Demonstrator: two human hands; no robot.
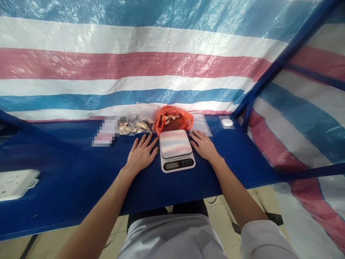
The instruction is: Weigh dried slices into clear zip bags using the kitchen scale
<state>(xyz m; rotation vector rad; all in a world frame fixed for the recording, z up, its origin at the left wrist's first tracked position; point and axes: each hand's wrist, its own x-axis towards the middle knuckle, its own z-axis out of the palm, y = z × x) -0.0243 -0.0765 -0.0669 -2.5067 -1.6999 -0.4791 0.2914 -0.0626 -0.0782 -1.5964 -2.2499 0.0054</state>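
Blue table (67,172), both palms flat, fingers spread, gripping nothing. Left hand (141,154) and right hand (203,145) flank the scale (176,150); display unreadable

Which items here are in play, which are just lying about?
In play: kitchen scale between left hand and right hand, both flat on the blue table; orange bag and clear bag of pieces right behind it.

Lying about: white power strip far left, small white round object far right, empty clear bag.
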